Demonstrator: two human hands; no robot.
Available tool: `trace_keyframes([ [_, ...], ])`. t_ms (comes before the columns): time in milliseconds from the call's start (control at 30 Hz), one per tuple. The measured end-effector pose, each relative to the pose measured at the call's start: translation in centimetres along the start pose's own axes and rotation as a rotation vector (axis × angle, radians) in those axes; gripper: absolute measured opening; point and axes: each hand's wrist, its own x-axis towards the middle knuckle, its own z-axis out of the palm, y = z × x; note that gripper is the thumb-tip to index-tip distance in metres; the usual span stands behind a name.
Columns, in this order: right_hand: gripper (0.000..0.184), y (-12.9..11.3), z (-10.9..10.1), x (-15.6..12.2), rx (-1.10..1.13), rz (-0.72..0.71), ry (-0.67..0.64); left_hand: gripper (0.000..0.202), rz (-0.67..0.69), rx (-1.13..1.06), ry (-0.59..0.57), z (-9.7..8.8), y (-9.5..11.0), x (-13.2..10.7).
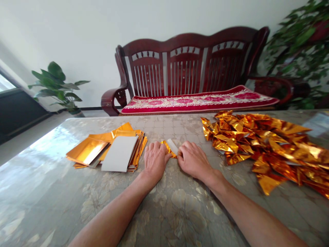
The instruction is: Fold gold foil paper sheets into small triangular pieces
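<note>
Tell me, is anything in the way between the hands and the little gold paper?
Nothing visible. The left hand and right hand both touch the gold paper directly. The stack lies left, the pile right, both apart.

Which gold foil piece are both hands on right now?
The small part-folded piece pinched between left hand and right hand, white underside showing; the flat stack at left and folded pile at right lie untouched.
</note>
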Motion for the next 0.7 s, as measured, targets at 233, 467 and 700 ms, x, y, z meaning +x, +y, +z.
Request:
trace_keyframes([
  [233,0.006,0.4,0.3,0.0,0.124,0.032,0.004,0.016,0.085,-0.103,-0.006,0.1,-0.2,0.0],
  [467,0.008,0.4,0.0,-0.6,0.149,-0.056,0.082,0.02,0.217,-0.087,-0.072,-0.5,0.1,-1.5],
  [700,0.024,-0.5,0.0,-1.3,0.108,-0.259,0.059,0.021,0.242,-0.066,-0.064,-0.7,0.4,-2.2],
])
